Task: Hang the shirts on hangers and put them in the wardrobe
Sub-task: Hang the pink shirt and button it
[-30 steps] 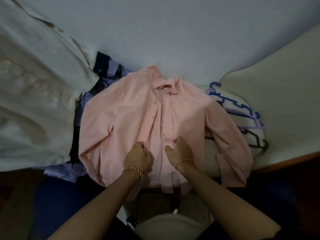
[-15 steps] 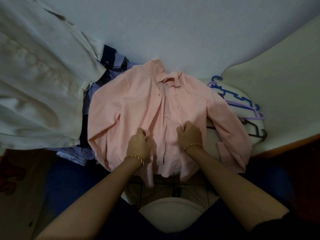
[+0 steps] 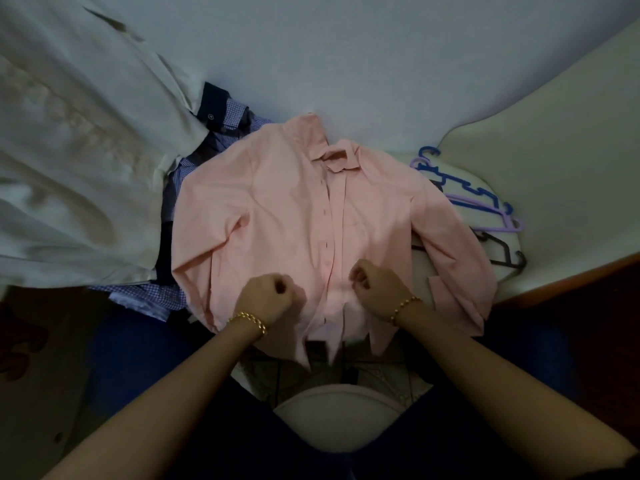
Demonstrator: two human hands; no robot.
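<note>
- Both forearms entered from the bottom edge, with a gold bracelet on each wrist.
- Left hand point(image 3: 266, 299): fingers curled tight into a fist with the thumb tucked against them, resting on the lower front of the pink shirt point(image 3: 284, 216), left of the button strip.
- Right hand point(image 3: 377, 289): fingers likewise curled in, knuckles up, resting on the same shirt just right of the button strip.
- Grip on both sides was narrow. Could not tell whether any cloth was pinched inside either fist.
- The hands were apart, with the button strip between them.
- Pink shirt lay flat, front up, collar pointing away, sleeves folded down along its sides, hem hanging over the near edge.
- No hanger was in it.
- A blue checked shirt point(image 3: 162, 296) lay partly under its left side.
- Plastic hangers point(image 3: 485, 213), blue, lilac and dark, lay in a loose pile just beyond the right sleeve.
- A cream shirt point(image 3: 76, 161) was spread at far left, overlapping the checked one.
</note>
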